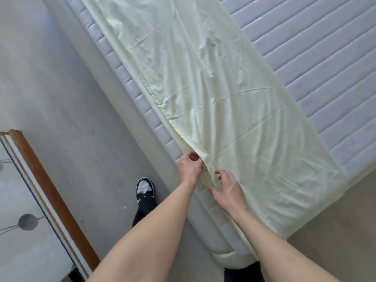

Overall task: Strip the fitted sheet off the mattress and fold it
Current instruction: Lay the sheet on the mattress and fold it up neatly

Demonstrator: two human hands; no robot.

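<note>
Big grey floor (67, 110) fills the left side, plain and matte, w/ a few dark specks on it. The mattress (305, 64) runs diagonally across the shot, pale lilac, quilted in long ribs on top and small blocks down its side; it sits on a white base (221, 259) w/ a rounded corner nearest the camera. Over the mattress's near half lies the fitted sheet (234, 110), pale yellow, creased, laid as a long band w/ the far half of the mattress bare beside it. Sheet's edge runs along the mattress's floor-side edge, bunched in folds there. Left of the mattress, across the floor: a wood-framed glass panel (40, 190), reflective. Between the two, a black-and-white sneaker (144, 189) under a dark trouser leg. Left hand (190, 166) at the mattress edge, fingers curled, pinching the sheet's bunched fold. Right hand (227, 190) just beside it on the sheet, fingers bent, thumb pressing the edge; real grip or not, can't tell. No brands, labels or writing readable anywhere.
</note>
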